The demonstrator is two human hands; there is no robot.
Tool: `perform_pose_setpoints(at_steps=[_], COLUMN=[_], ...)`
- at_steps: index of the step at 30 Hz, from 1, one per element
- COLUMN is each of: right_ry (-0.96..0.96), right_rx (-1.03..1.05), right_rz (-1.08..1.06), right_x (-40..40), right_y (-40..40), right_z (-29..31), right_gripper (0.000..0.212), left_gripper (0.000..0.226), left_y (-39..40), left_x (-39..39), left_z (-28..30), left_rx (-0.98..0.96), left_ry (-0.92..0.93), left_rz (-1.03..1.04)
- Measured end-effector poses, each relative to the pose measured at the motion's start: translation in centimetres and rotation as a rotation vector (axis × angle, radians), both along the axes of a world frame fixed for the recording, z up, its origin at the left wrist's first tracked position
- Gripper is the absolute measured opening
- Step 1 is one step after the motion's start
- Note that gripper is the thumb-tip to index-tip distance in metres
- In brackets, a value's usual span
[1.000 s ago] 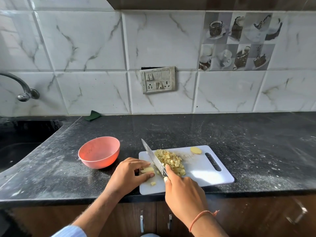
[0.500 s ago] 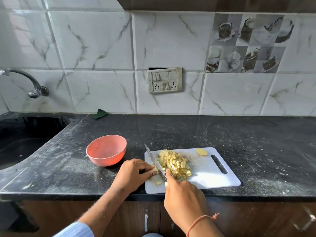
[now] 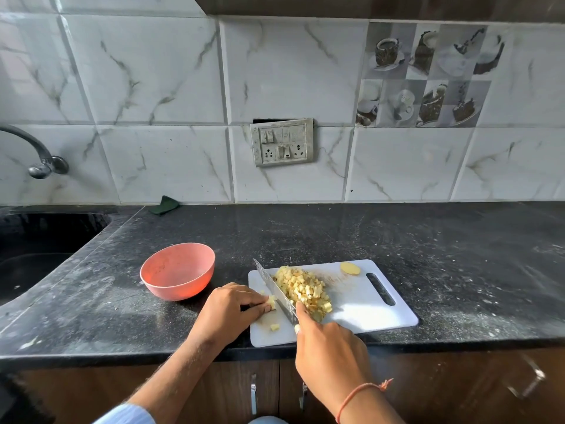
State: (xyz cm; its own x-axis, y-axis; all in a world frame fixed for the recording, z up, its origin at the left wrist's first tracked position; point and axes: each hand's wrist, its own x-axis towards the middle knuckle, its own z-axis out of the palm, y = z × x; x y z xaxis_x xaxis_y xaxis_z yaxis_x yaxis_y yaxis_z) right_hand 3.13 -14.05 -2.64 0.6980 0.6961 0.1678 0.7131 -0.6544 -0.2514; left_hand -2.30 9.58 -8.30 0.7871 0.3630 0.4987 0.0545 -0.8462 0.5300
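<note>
A white cutting board (image 3: 367, 313) lies at the counter's front edge. On it sits a heap of small yellow cubes (image 3: 305, 289), a round end slice (image 3: 350, 268) at the far side and one loose cube (image 3: 274, 327) near the front. My right hand (image 3: 330, 347) grips the handle of a knife (image 3: 276, 293), forefinger along the blade's spine, edge down on the board. My left hand (image 3: 232, 310) pinches a small yellow piece (image 3: 271, 302) right against the blade's left side.
An empty pink bowl (image 3: 177, 270) stands on the black counter (image 3: 443, 270) left of the board. A sink (image 3: 36, 258) with a tap (image 3: 39, 160) is at the far left. A green scrap (image 3: 163, 205) lies by the tiled wall, under a switch panel (image 3: 282, 142).
The piece under my left hand has got shorter and the fingers have drawn closer to the blade. The camera view has shifted a little; bowl and board stay put.
</note>
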Motion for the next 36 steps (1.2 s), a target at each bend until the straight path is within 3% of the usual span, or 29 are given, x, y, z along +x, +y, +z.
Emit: perform_pose_setpoints(at_steps=[13, 21, 27, 36], right_ry=[0.025, 0.038, 0.035, -0.016], right_rx=[0.11, 0.065, -0.107, -0.154], right_rz=[-0.027, -0.006, 0.008, 0.026], right_x=[-0.2, -1.1, -1.4, -1.0], right_y=[0.1, -0.1, 2.2, 0.9], right_z=[1.0, 1.5, 0.5, 0.5], right_gripper=[0.053, 0.056, 0.066, 0.069], left_gripper=[0.044, 0.021, 0.018, 0.017], left_y=[0.2, -0.2, -0.3, 0.0], left_x=[-0.4, -0.6, -0.5, -0.4], left_z=[-0.1, 0.6, 0.6, 0.4], left_rx=[-0.053, -0.128, -0.091, -0.063], left_ry=[-0.001, 0.001, -0.003, 0.024], left_rz=[0.088, 0.052, 0.035, 0.05])
